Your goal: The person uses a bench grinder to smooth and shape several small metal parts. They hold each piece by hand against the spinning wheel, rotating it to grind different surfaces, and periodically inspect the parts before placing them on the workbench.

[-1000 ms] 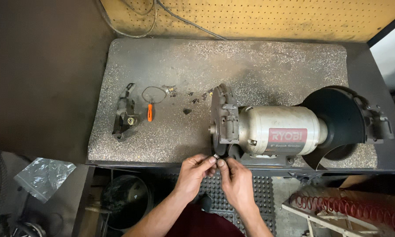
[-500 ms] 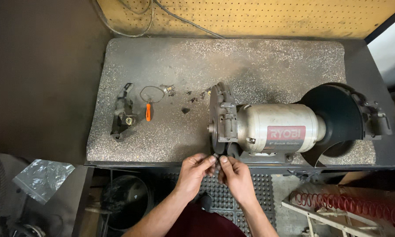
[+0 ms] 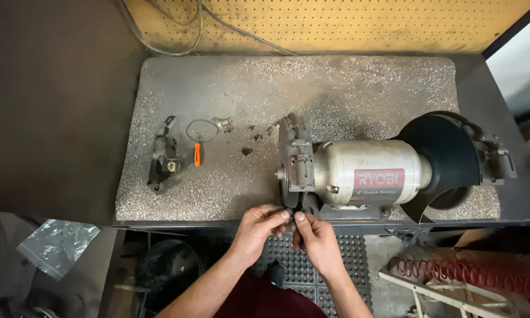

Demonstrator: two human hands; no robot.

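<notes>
A bench grinder (image 3: pixel 365 174) with a silver motor body lies across the speckled worktop (image 3: pixel 218 88); its left wheel housing (image 3: pixel 294 159) is open and a black guard (image 3: pixel 441 159) covers its right end. My left hand (image 3: pixel 259 227) and my right hand (image 3: pixel 315 235) meet at the front edge of the worktop, just below the left housing. Their fingertips pinch a small dark part (image 3: pixel 292 213) at the grinder's lower front. The part is mostly hidden by the fingers.
A dark metal bracket (image 3: pixel 164 159), an orange-handled tool on a wire loop (image 3: pixel 198 147) and several small loose pieces (image 3: pixel 247 138) lie left of the grinder. A pegboard (image 3: pixel 335 23) backs the worktop. A black studded mat (image 3: pixel 294 265), a red coil (image 3: pixel 471 274) and a plastic bag (image 3: pixel 56 244) lie below.
Both hands stay at the grinder's lower front with only slight finger movement. The view has shifted a little.
</notes>
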